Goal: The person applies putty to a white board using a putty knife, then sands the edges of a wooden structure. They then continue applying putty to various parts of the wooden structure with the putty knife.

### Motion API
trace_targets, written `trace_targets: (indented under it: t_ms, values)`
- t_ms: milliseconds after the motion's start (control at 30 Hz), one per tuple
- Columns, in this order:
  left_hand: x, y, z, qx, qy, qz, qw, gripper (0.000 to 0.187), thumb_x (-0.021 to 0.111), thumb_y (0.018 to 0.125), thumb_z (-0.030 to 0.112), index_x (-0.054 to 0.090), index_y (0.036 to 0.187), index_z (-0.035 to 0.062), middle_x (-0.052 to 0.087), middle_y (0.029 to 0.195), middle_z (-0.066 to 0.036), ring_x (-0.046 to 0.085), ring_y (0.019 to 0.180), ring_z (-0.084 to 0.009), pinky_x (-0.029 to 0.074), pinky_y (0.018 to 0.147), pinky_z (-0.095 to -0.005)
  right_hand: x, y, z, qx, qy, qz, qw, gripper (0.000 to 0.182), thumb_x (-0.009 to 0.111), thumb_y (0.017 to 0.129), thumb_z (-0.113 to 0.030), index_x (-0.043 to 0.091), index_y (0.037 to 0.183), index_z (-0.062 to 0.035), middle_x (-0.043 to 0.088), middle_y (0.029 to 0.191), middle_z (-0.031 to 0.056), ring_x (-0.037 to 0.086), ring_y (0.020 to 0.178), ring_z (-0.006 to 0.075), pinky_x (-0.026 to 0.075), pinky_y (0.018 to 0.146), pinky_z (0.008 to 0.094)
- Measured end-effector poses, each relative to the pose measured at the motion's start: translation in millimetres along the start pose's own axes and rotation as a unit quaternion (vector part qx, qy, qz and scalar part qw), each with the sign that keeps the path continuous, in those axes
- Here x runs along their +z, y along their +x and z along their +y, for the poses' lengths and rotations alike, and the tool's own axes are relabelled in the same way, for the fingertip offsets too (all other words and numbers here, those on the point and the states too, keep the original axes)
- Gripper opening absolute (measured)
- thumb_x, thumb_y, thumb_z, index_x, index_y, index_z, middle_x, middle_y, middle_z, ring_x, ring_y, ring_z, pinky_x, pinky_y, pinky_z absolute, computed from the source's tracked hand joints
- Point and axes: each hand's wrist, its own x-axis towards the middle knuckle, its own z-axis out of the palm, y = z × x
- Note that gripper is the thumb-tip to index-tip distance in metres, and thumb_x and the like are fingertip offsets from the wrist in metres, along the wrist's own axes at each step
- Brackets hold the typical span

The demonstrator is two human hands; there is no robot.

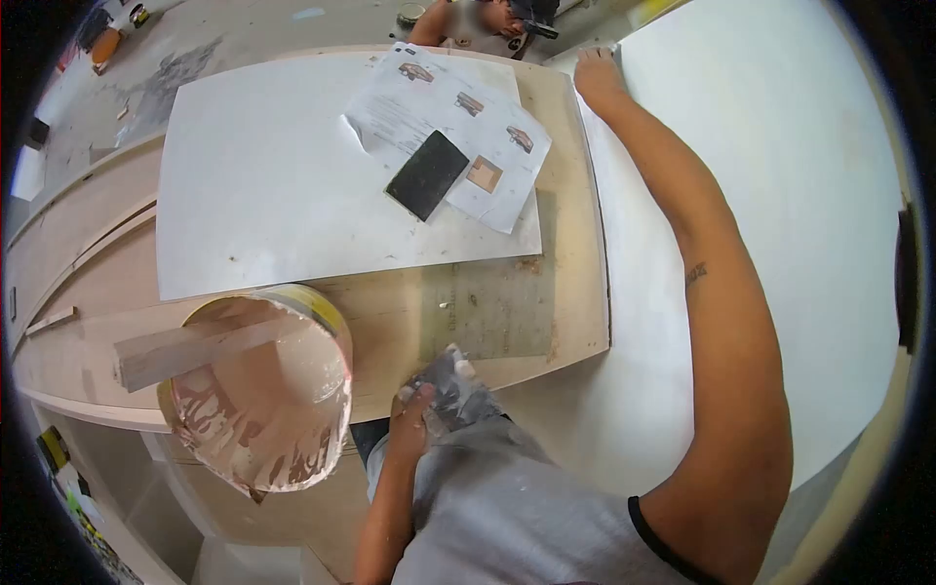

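My left hand [411, 419] is closed on a crumpled, stained grey cloth [450, 392], held against the front of my grey shirt. At the far end of my outstretched arm, my right hand [600, 76] has its fingers bent over the upper edge of a large white panel [780, 195]; a small greyish thing shows beside the fingers, too small to name. Left of my left hand, a bucket [336, 336] smeared with pinkish paste has a wooden stick [185, 353] lying across its mouth.
A wooden bench [575, 244] carries a white board [253, 166], printed sheets [497, 97] and a black block [427, 175]. Another person [478, 24] in a dark cap is beyond its far edge. Below left are open shelves [175, 487].
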Motion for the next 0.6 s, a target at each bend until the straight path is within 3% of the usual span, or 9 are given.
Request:
trace_targets:
  t_ms: [67,167,233,300,367,467,600]
  values:
    - [5.7,-2.6,13.0,-0.109,-0.283,0.039,0.952,0.034,0.064,0.092,0.018,0.057,0.12,0.0006,0.062,0.111,-0.008,0.06,0.102,-0.021,0.047,0.089,-0.0333,-0.6,-14.0,-0.9,-0.019,-0.032,-0.051,0.998,0.03,0.054,0.085,-0.016,0.071,0.104,-0.0013,0.062,0.108,0.0125,0.054,0.109,0.0286,0.042,0.091,0.0464]
    - [11.9,6.5,32.7,-0.144,-0.35,-0.02,0.925,0.038,0.065,0.091,0.016,0.054,0.124,0.0019,0.062,0.112,-0.008,0.06,0.105,-0.0224,0.048,0.09,-0.0352,-1.0,-47.3,-15.9,0.0,-0.09,-0.039,0.995,0.031,0.054,0.086,-0.018,0.072,0.106,-0.0022,0.061,0.112,0.0139,0.052,0.112,0.032,0.04,0.093,0.0501]
    - [6.3,19.8,14.9,-0.092,-0.269,-0.042,0.958,0.039,0.066,0.09,0.016,0.053,0.125,0.0024,0.062,0.111,-0.007,0.06,0.104,-0.0209,0.049,0.089,-0.0348,-19.9,-81.9,-31.0,-0.016,-0.092,-0.106,0.99,0.031,0.052,0.089,-0.021,0.074,0.108,-0.0086,0.061,0.117,0.0135,0.05,0.115,0.0323,0.035,0.096,0.0556]
    - [-3.6,16.9,15.5,-0.045,-0.185,-0.07,0.979,0.041,0.067,0.089,0.016,0.052,0.125,0.0029,0.062,0.11,-0.006,0.06,0.103,-0.0193,0.049,0.089,-0.0345,-39.1,-125.0,-45.9,-0.012,-0.078,-0.137,0.987,0.032,0.052,0.09,-0.022,0.072,0.11,-0.0064,0.06,0.117,0.0143,0.048,0.116,0.0333,0.036,0.094,0.0576]
    - [7.9,12.8,78.4,-0.129,-0.268,-0.097,0.95,0.038,0.067,0.09,0.017,0.053,0.123,0.0025,0.061,0.11,-0.006,0.06,0.102,-0.0177,0.049,0.088,-0.0348,-64.7,-177.0,-58.7,-0.035,-0.05,-0.173,0.983,0.034,0.052,0.09,-0.023,0.071,0.112,-0.0041,0.058,0.118,0.016,0.047,0.118,0.0345,0.035,0.096,0.057]
    - [-17.4,10.7,76.7,-0.158,-0.217,-0.119,0.956,0.04,0.067,0.091,0.019,0.052,0.125,0.0034,0.061,0.111,-0.007,0.058,0.104,-0.018,0.047,0.092,-0.0349,-88.5,-256.7,-78.1,-0.03,-0.084,-0.153,0.984,0.038,0.054,0.087,-0.022,0.067,0.114,0.0008,0.057,0.116,0.0154,0.047,0.116,0.0332,0.034,0.099,0.0523]
    - [-30.9,0.3,99.5,-0.163,-0.231,-0.167,0.945,0.039,0.067,0.092,0.02,0.052,0.124,0.0055,0.06,0.111,-0.006,0.057,0.108,-0.0172,0.042,0.099,-0.0335,-118.2,-337.4,-96.3,-0.025,-0.056,-0.209,0.976,0.039,0.053,0.09,-0.024,0.068,0.117,-0.0017,0.054,0.123,0.0163,0.043,0.123,0.036,0.032,0.099,0.056]
